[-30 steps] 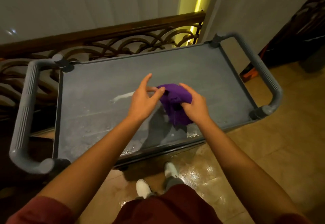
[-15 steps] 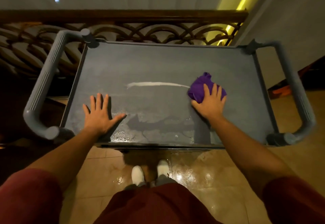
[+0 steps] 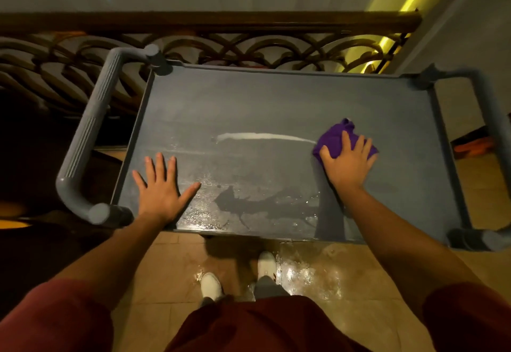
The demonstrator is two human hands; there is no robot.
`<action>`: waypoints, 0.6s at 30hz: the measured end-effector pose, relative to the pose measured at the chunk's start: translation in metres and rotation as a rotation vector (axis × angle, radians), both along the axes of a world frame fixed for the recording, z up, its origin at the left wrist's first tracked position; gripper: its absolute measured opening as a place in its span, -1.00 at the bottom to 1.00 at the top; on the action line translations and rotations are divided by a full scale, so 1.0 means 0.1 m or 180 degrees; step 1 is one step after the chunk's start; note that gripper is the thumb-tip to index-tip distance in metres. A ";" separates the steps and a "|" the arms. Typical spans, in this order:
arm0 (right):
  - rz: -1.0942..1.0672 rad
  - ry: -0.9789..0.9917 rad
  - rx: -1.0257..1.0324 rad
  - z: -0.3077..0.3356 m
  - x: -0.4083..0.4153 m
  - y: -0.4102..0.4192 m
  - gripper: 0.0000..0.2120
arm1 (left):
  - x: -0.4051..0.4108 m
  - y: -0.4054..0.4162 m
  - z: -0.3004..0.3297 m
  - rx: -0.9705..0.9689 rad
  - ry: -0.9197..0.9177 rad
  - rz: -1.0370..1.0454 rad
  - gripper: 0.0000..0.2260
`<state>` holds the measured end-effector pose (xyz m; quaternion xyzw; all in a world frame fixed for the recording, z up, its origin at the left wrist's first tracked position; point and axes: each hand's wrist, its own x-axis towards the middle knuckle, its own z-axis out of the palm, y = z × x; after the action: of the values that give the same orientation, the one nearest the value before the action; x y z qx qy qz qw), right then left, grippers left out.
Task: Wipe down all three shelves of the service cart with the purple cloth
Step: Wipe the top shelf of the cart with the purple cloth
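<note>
The grey service cart's top shelf fills the middle of the view. A bunched purple cloth lies right of centre on it, and my right hand presses flat on the cloth with fingers spread. My left hand rests flat and open on the near left part of the shelf, holding nothing. A pale streak runs across the shelf up to the cloth, and wet patches shine near the front edge. The two lower shelves are hidden under the top one.
Grey tubular handles stand at the cart's left end and right end. A wooden railing with curved ironwork runs just behind the cart. My white shoes stand on the glossy tiled floor in front of it.
Both hands held the cloth above the shelf a second ago. Since then they parted: the left laid flat on the shelf, the right pressed the cloth down and slid it rightward.
</note>
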<state>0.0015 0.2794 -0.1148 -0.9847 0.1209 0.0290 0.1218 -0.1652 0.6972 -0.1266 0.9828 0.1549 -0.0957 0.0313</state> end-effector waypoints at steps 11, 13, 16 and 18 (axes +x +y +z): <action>0.0629 -0.0507 0.1173 -0.03 0.07 1.61 -0.49 | -0.03 0.14 -0.01 -0.0034 0.0031 -0.0006 -0.11; 0.1063 -0.0452 0.1178 -0.03 -0.05 1.90 -0.51 | -0.03 0.14 0.00 -0.0065 0.0090 0.0020 -0.11; 0.1312 -0.0363 0.1283 0.10 -0.01 1.93 -0.55 | -0.01 0.23 0.11 -0.0367 0.0114 -0.0058 -0.06; 0.1166 -0.0507 0.1499 0.20 0.08 1.71 -0.55 | -0.04 0.38 0.22 -0.0771 0.0089 0.0051 0.00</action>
<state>0.0091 0.4504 -0.0944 -0.9340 -0.0785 0.0004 0.3485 -0.1695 0.7356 -0.1048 0.9691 0.1505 -0.1272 0.1485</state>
